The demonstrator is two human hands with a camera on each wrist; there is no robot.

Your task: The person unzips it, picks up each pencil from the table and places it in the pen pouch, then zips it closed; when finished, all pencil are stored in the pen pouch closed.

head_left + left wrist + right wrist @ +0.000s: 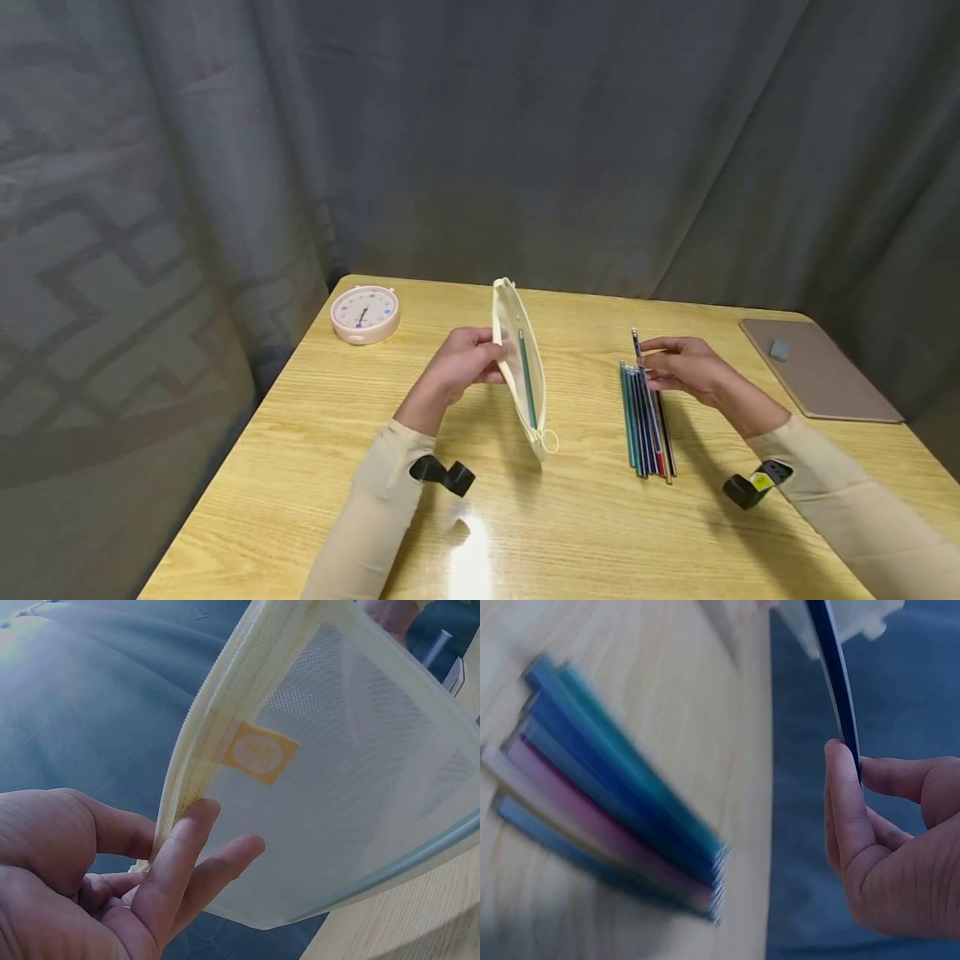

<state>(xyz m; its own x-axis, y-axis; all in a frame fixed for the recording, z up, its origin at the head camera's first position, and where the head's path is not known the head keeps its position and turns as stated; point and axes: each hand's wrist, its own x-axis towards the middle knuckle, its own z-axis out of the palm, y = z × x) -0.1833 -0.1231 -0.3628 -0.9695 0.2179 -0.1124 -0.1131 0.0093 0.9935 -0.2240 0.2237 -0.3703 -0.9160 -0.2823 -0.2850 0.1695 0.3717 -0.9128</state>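
My left hand (468, 360) holds a cream zip pouch (508, 312) by its zippered edge, its mouth parted towards me. A single green pencil (527, 379) lies inside; through the translucent mesh it shows as a dark line along the bottom in the left wrist view. An orange tag (262, 752) sits near the zip. Over to the right, my right hand (686, 367) pinches a dark blue pencil (837, 671) near one end between thumb and fingers. In the head view this pencil overlaps a row of several green, blue, red and dark pencils (636, 429) on the table.
A pale pink round clock (365, 313) is at the table's back left. At the right lies a brownish flat board (832, 375) with a small grey block (780, 350) on it. Grey curtains (480, 150) hang right behind the wooden table (300, 467).
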